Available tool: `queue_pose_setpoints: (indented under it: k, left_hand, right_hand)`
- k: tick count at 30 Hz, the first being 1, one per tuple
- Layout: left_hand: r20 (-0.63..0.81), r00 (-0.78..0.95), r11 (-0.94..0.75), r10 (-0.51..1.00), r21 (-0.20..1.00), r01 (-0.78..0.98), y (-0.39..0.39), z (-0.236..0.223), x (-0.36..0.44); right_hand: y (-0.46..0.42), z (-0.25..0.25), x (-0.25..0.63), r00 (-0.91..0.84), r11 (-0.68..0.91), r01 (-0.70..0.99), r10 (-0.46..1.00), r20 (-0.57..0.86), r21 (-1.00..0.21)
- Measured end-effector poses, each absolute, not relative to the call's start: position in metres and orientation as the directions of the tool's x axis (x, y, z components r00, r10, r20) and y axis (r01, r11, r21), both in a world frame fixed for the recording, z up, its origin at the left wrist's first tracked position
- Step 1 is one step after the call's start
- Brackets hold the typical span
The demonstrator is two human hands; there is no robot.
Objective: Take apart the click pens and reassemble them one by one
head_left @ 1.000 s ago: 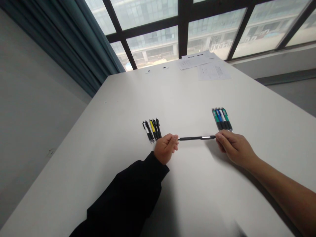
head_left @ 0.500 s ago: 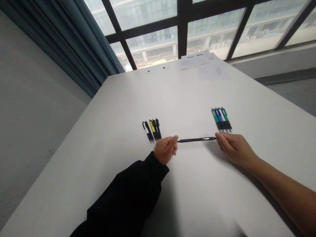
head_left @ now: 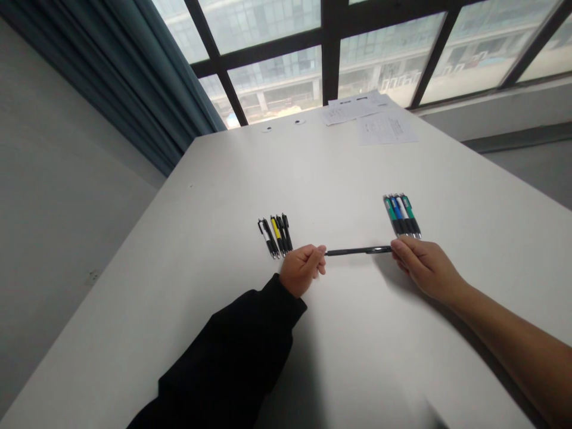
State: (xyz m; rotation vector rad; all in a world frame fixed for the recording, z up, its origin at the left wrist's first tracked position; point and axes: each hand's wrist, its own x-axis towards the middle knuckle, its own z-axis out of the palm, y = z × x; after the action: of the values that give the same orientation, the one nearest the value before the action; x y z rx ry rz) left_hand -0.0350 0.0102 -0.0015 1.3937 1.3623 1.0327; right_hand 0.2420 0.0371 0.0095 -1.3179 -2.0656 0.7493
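A thin black pen [head_left: 357, 251] is held level just above the white table [head_left: 339, 357], stretched between my two hands. My left hand [head_left: 302, 269], in a black sleeve, is curled into a pinch on the pen's left end. My right hand [head_left: 423, 265], bare-armed, pinches its right end with thumb and fingers. A row of several pens [head_left: 276, 235], black, white and yellow, lies just beyond my left hand. A second row of several pens [head_left: 401, 214], green, blue and white, lies just beyond my right hand.
Sheets of printed paper [head_left: 375, 116] lie at the table's far end by the window. Two small round marks [head_left: 283, 125] sit near that far edge. A blue curtain [head_left: 134, 83] hangs at the left, and the table's left edge drops to a grey floor.
The pen dipped slightly and came back up between the hands. Both hands stayed almost in place, still gripping its ends.
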Motion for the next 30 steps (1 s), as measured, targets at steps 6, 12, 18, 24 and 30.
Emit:
queue_pose_setpoints:
  k: [6, 12, 18, 24, 30]
  left_hand:
    - [-0.034, 0.031, 0.025, 0.999, 0.971, 0.239, 0.011, 0.001, -0.035]
    - [-0.003, 0.008, 0.001, 1.000, 0.968, 0.251, 0.012, -0.002, -0.036]
    - [0.028, -0.002, -0.027, 1.000, 0.974, 0.223, 0.012, -0.007, -0.037]
    - [0.036, -0.057, -0.024, 0.998, 0.979, 0.200, 0.015, -0.014, -0.037]
    - [0.055, -0.068, -0.039, 0.996, 0.977, 0.212, 0.014, -0.012, -0.038]
  right_hand:
    - [0.038, 0.008, 0.241, -0.343, 0.349, 0.604, 0.925, 0.161, -0.716]
    - [0.038, 0.010, 0.240, -0.348, 0.314, 0.588, 0.930, 0.116, -0.746]
    - [0.037, 0.008, 0.239, -0.344, 0.306, 0.560, 0.931, 0.120, -0.770]
    - [0.037, 0.008, 0.240, -0.335, 0.314, 0.575, 0.933, 0.132, -0.756]
    - [0.038, 0.008, 0.239, -0.330, 0.331, 0.594, 0.931, 0.152, -0.733]
